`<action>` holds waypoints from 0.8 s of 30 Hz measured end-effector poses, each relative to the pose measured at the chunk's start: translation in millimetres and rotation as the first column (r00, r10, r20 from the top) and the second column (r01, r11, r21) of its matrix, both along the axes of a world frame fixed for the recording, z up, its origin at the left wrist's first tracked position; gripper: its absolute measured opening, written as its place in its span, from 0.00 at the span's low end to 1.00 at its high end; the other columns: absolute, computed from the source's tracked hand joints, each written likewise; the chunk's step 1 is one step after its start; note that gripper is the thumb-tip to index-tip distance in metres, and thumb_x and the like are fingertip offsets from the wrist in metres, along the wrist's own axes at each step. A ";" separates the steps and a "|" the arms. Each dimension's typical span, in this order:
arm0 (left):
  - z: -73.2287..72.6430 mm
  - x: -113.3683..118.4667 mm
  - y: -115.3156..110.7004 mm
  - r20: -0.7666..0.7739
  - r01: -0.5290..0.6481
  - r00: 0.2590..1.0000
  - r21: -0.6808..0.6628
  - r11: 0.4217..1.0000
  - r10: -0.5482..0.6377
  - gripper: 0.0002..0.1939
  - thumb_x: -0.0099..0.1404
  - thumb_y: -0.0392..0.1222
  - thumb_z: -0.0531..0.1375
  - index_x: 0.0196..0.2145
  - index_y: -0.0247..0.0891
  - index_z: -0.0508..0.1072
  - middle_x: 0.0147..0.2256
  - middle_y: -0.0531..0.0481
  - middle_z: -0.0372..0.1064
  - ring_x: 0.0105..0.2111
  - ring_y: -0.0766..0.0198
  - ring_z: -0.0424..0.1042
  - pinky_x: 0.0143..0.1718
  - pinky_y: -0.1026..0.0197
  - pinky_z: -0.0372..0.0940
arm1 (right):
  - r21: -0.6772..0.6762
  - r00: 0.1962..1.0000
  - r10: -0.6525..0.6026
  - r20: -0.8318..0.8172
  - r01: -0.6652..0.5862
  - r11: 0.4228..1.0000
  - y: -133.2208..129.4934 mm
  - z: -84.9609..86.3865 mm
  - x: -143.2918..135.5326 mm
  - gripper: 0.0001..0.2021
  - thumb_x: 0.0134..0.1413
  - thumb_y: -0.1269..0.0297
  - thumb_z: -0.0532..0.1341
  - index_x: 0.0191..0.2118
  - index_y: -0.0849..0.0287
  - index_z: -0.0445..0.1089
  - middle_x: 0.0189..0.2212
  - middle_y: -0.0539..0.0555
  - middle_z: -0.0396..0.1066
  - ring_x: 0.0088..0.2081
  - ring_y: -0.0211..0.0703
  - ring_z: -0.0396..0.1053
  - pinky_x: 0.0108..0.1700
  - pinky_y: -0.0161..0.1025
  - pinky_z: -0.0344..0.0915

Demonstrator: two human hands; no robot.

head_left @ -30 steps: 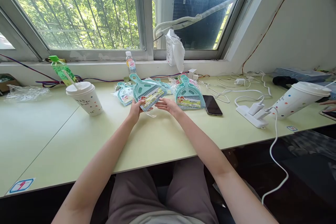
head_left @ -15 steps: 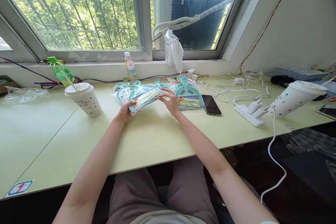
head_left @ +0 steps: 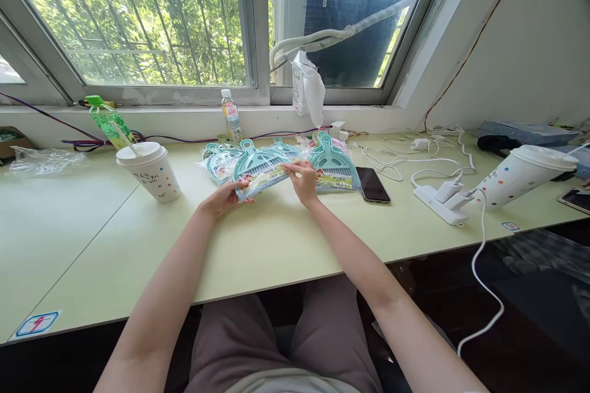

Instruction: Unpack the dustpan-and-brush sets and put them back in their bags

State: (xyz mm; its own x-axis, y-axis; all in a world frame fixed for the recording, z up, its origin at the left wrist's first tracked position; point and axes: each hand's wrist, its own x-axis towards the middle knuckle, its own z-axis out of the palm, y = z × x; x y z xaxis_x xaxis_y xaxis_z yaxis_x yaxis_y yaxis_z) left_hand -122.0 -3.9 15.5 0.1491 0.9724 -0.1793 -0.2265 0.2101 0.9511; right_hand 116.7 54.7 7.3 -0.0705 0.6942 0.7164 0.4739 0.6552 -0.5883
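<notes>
Between my hands is a small teal dustpan-and-brush set (head_left: 262,159) in clear plastic with a printed label, tilted up off the table. My left hand (head_left: 225,197) grips its lower left corner, thumb on the front. At the right end, my right hand (head_left: 303,182) pinches the edge of the pack with its fingers bent together. A second teal dustpan-and-brush set (head_left: 332,163) lies just right of my right hand. Behind the held one, more wrapped sets (head_left: 217,159) lie partly hidden.
A black phone (head_left: 373,185) lies right of the sets. Further right are a white power strip (head_left: 441,205) with cables and a tilted paper cup (head_left: 520,178). At the left stand another paper cup (head_left: 154,175) and a green-capped bottle (head_left: 108,120). A drink bottle (head_left: 231,116) stands near the window.
The held set has turned its front more toward me and shifted slightly right. My right hand's fingers, spread at its upper corner before, have closed in on its right edge.
</notes>
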 end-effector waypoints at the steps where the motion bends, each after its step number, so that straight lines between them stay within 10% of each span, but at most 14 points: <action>1: -0.1 -1.0 -0.1 -0.017 0.035 0.999 0.012 0.999 -0.034 0.15 0.60 0.34 0.61 0.46 0.28 0.70 0.34 0.40 0.77 0.24 0.60 0.77 0.25 0.64 0.73 | 0.019 1.000 -0.012 -0.011 0.012 1.000 -0.9 0.2 -0.2 0.09 0.60 0.62 0.61 0.42 0.45 0.79 0.39 0.52 0.75 0.45 0.49 0.66 0.52 0.49 0.63; 12: -9.0 -6.7 3.6 -0.110 0.143 0.984 0.038 0.989 -0.138 0.27 0.62 0.39 0.63 0.56 0.32 0.60 0.38 0.37 0.76 0.27 0.55 0.78 0.24 0.62 0.72 | -0.258 0.972 0.129 -0.197 -0.179 0.949 1.7 0.4 -1.4 0.19 0.54 0.68 0.61 0.52 0.52 0.73 0.52 0.56 0.69 0.55 0.48 0.66 0.56 0.48 0.65; 19: -4.2 4.1 1.8 -0.096 0.002 0.995 0.113 0.994 0.009 0.22 0.61 0.45 0.63 0.50 0.34 0.68 0.38 0.41 0.75 0.26 0.59 0.77 0.20 0.64 0.69 | -0.538 0.802 0.142 -0.579 -0.508 0.672 2.4 5.0 -3.0 0.21 0.48 0.67 0.63 0.51 0.60 0.71 0.37 0.53 0.76 0.37 0.43 0.73 0.42 0.44 0.75; 24: 4.5 6.7 -6.1 -0.028 -0.030 0.999 0.296 0.955 0.040 0.34 0.58 0.54 0.64 0.60 0.44 0.62 0.53 0.41 0.70 0.40 0.56 0.77 0.36 0.60 0.74 | -0.487 0.673 -0.004 -0.739 -0.531 0.693 2.6 6.1 -3.7 0.20 0.45 0.70 0.64 0.48 0.58 0.70 0.33 0.51 0.74 0.35 0.41 0.73 0.38 0.41 0.76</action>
